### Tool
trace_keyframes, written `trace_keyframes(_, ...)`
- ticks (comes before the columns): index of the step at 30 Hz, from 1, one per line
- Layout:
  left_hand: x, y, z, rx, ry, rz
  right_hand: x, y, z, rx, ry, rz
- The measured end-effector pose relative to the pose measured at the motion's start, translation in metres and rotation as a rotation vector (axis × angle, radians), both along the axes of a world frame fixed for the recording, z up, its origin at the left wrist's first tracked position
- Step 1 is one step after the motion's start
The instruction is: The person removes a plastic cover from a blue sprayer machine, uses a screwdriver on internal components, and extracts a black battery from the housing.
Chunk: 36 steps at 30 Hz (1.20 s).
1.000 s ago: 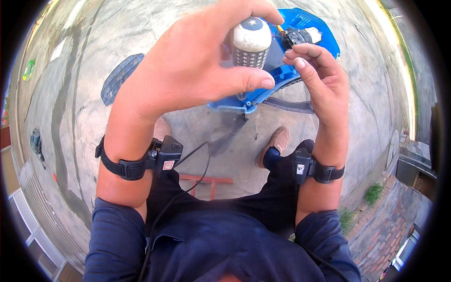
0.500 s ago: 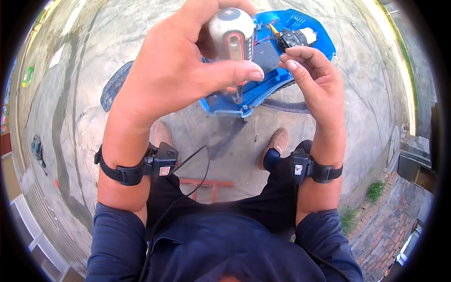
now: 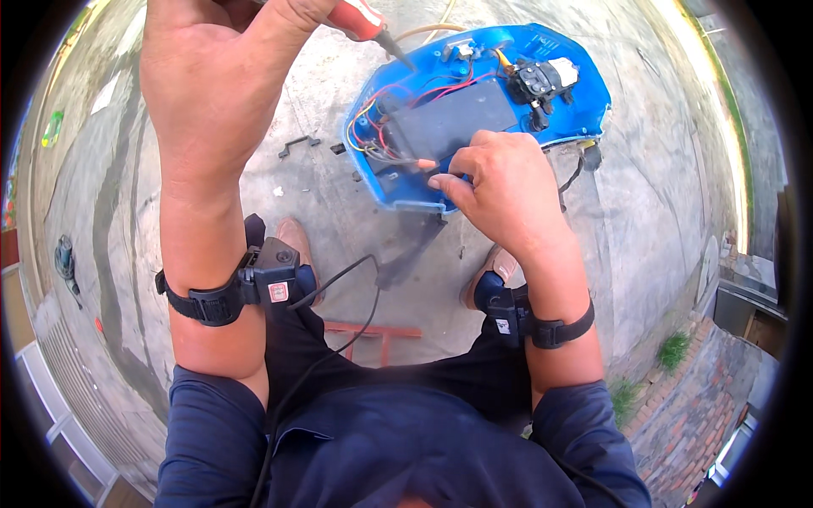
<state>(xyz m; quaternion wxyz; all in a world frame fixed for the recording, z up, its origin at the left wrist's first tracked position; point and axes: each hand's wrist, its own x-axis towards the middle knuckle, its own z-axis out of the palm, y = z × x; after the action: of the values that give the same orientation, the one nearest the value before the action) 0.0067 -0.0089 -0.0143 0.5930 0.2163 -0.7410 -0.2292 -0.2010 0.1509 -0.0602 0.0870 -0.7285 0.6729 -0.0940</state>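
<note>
At the upper left, my left hand (image 3: 224,93) is closed round a screwdriver (image 3: 360,19) with a red and white handle; its grey shaft points down to the right, and the top end is cut off by the frame. Below it lies a blue plastic shell (image 3: 398,72), open side up. A black box-shaped battery (image 3: 457,114), a small black motor pump (image 3: 542,80) and several coloured wires (image 3: 373,135) sit inside. My right hand (image 3: 500,182) is over the shell's near edge, fingers curled beside the wire ends. Whatever lies between thumb and fingers is hidden.
A bent black piece (image 3: 298,146) lies on the concrete left of the shell. A dark part (image 3: 590,157) sticks out at its right. Between my shoes is a reddish metal frame (image 3: 373,330). A teal power tool (image 3: 65,258) rests far left. A black cable crosses my lap.
My left hand has moved left with the screwdriver, uncovering the shell's wires. My right hand has come down and left to the shell's near edge. Dark curved pieces beside the shell no longer show.
</note>
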Motion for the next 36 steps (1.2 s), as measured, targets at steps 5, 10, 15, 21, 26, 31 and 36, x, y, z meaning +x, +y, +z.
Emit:
trace_keyframes(5,-0.004,0.003,-0.004,0.055,0.138,-0.214,0.005,-0.001,-0.005,-0.026,0.108,0.040)
trace_keyframes(10,0.005,-0.010,-0.007,-0.013,0.066,-0.121,0.007,-0.005,-0.004,-0.008,0.160,0.066)
trace_keyframes(15,0.003,-0.002,-0.004,0.060,0.142,-0.158,0.006,-0.008,-0.007,0.001,0.194,0.110)
trace_keyframes(21,-0.003,0.005,-0.003,0.166,0.252,-0.276,0.005,-0.010,-0.009,0.045,0.172,0.098)
trace_keyframes(26,0.000,-0.001,-0.004,0.129,0.238,-0.321,0.006,-0.010,-0.010,0.079,0.112,0.047)
trace_keyframes(31,0.004,-0.004,-0.003,0.174,0.249,-0.431,0.002,-0.008,-0.011,0.047,0.040,0.049)
trace_keyframes(36,0.013,-0.005,0.000,0.161,0.104,-0.244,-0.005,-0.010,0.008,0.055,-0.066,0.023)
